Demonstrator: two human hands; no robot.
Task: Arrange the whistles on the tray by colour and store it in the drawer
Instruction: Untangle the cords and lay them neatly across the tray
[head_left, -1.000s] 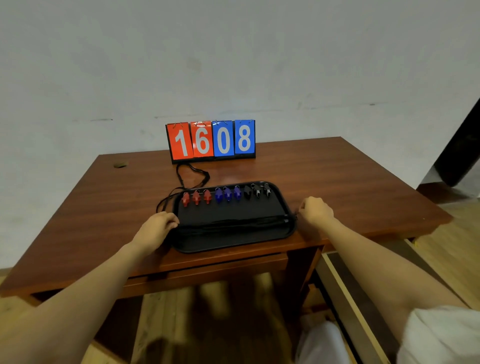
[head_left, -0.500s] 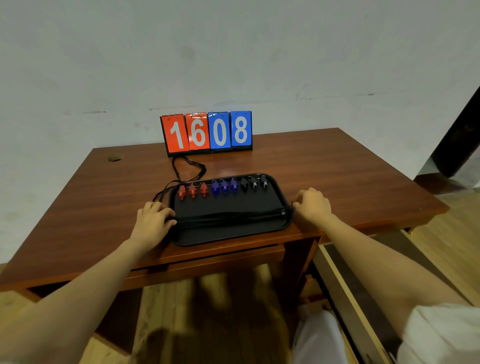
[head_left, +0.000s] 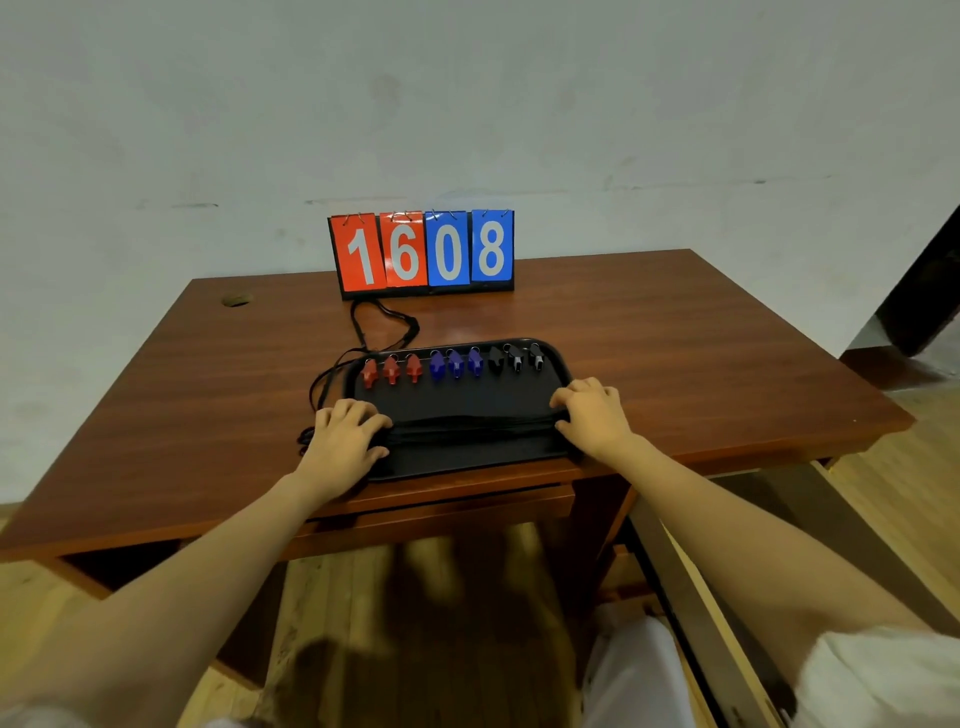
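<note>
A black tray (head_left: 470, 454) lies at the near edge of the wooden table (head_left: 701, 364). Along its far side stand three red whistles (head_left: 390, 370), three blue whistles (head_left: 455, 362) and three black whistles (head_left: 514, 357) in one row. Their black lanyards (head_left: 467, 423) lie bundled across the middle of the tray. My left hand (head_left: 345, 436) grips the tray's left end with curled fingers. At the right end my right hand (head_left: 592, 415) holds the rim the same way.
A flip scoreboard (head_left: 422, 249) reading 1608 stands at the table's back edge. Black cord loops (head_left: 382, 322) trail on the table behind and left of the tray. A closed drawer front (head_left: 441, 512) sits under the tray; an open drawer (head_left: 691, 571) juts out lower right.
Both hands have moved from beside the tray onto its ends and now hold it. The tray sits in the same place; my view has shifted slightly.
</note>
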